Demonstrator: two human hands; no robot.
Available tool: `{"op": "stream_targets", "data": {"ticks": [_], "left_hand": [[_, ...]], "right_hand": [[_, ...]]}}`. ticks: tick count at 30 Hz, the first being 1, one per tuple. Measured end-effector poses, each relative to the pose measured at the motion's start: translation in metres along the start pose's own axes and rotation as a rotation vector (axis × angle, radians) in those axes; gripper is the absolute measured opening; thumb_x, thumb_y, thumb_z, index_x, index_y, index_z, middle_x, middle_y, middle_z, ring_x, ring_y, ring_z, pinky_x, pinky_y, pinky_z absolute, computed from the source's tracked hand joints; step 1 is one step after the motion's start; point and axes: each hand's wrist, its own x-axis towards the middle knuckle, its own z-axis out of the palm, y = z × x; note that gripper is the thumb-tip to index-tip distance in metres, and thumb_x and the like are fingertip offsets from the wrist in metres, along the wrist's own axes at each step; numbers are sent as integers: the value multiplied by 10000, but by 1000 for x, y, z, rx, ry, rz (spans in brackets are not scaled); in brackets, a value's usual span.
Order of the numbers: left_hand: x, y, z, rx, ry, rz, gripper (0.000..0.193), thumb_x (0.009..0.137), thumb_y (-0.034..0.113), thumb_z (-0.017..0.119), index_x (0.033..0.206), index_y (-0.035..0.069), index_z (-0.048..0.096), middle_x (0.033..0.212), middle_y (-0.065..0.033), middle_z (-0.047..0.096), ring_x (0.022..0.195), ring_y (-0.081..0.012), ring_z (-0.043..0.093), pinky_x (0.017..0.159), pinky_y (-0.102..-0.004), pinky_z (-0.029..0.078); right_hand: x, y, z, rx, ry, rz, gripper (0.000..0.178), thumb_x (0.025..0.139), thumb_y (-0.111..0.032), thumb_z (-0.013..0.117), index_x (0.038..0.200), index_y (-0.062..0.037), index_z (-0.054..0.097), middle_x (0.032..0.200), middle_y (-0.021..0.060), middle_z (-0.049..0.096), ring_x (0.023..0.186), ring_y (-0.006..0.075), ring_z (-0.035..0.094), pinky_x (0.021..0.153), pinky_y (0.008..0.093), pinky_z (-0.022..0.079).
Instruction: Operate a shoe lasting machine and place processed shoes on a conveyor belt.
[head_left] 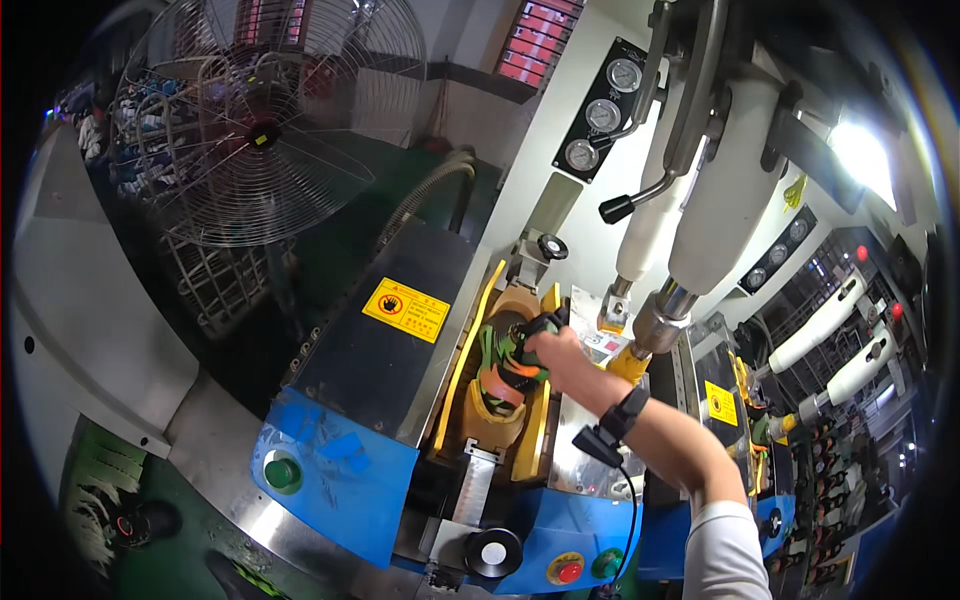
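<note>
A black, green and orange sports shoe (503, 362) lies in the cradle of a pressing machine. Tall yellow pads (468, 358) flank it on both sides, and tan blocks (492, 428) sit at its two ends. My right hand (550, 347) comes in from the right and is closed on the dark upper part of the shoe; some of the fingers are hidden behind it. A black band with a small box and cable (603, 440) is strapped to my right wrist. My left hand is out of view.
White press arms with metal rods (660, 325) hang just right of my hand. Blue machine housings carry a green button (283, 472), a red button (569, 572) and a black knob (494, 553). A large wire-guarded fan (262, 135) stands at far left.
</note>
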Motion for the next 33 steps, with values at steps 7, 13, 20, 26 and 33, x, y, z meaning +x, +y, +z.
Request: {"op": "stream_targets", "data": {"ticks": [7,13,20,26,33], "left_hand": [[-55,60,23,-486,-79,-565,344,862,178,585,1175,52,515,1157,-109,531,1048,-253,531,897,-358,457],[-91,95,135,-178,-313,84,445,803,23,634,1215,3,467,1259,-165,501,1120,-278,522,971,-367,443],[-139,100,62,-28,-237,-113,515,732,128,600,1220,-24,534,1183,-162,594,1053,-278,606,920,-391,501],[-204,147,127,-857,-153,-371,397,654,107,544,1022,-21,622,946,-140,669,831,-284,668,834,-397,544],[-300,153,82,-702,-165,-192,479,667,92,496,1130,0,574,1023,-146,638,931,-299,645,876,-414,531]], "right_hand": [[-5,31,73,-258,475,-647,359,679,-70,591,957,73,413,863,301,550,843,480,565,764,500,451],[12,50,25,-312,279,-456,627,713,-154,659,1161,129,324,1127,355,476,1008,468,543,888,457,476],[-201,70,-47,-477,-77,-1346,723,794,-204,718,1339,111,362,1333,362,417,1220,458,459,1014,471,395],[-290,237,-160,-956,-190,-905,860,768,-300,717,1402,99,293,1471,307,281,1371,469,264,1100,595,217],[-357,329,-151,-116,-267,-875,680,768,-142,712,1331,98,417,1342,295,472,1253,407,475,1052,468,368]]}}
